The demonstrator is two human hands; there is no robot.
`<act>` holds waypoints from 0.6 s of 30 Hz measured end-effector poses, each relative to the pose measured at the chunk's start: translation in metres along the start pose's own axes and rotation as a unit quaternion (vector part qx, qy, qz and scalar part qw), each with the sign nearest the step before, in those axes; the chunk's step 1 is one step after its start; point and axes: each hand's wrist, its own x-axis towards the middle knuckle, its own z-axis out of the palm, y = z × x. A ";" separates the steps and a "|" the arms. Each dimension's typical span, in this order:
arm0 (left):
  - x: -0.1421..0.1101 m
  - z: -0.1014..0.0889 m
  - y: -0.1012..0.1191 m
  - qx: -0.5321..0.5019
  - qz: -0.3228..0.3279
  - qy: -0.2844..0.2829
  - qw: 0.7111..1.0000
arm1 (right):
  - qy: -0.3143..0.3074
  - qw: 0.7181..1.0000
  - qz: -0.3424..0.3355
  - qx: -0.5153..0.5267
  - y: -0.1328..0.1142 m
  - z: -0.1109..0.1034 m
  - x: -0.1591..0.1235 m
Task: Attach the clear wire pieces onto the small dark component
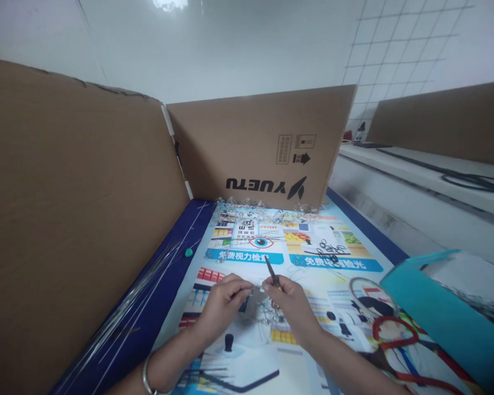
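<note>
My left hand (223, 298) is pinched closed on a small clear bead-and-wire piece (256, 294) held just above the printed poster (296, 258) that covers the table. My right hand (288, 299) is closed round a thin dark tool (270, 271), whose shaft points up and away from me; its lower tip meets the small piece between the two hands. A silver bangle (147, 376) sits on my left wrist. Beneath the hands lies a small tangle of wire and clear beads (267, 315).
Cardboard panels wall the spot: one on the left (66, 219), one at the back (263, 148). Thin wires (135, 307) lie along the blue table edge beside a green bead (188, 252). Clear beads (247, 206) line the back; black rings (328, 252) lie centre-right; a teal box (444, 318) stands right.
</note>
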 end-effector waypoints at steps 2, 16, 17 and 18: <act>-0.002 0.000 0.002 0.035 0.033 0.007 0.999 | -0.004 1.000 -0.008 -0.012 0.000 0.000 -0.001; -0.010 0.002 -0.001 0.240 0.161 -0.019 0.957 | -0.063 0.996 -0.059 -0.038 -0.003 0.004 -0.005; -0.010 0.002 0.000 0.251 0.167 -0.021 0.953 | -0.069 0.995 -0.059 -0.025 -0.003 0.004 -0.005; -0.010 0.001 0.001 0.260 0.173 -0.023 0.950 | -0.076 0.995 -0.060 -0.013 -0.003 0.004 -0.005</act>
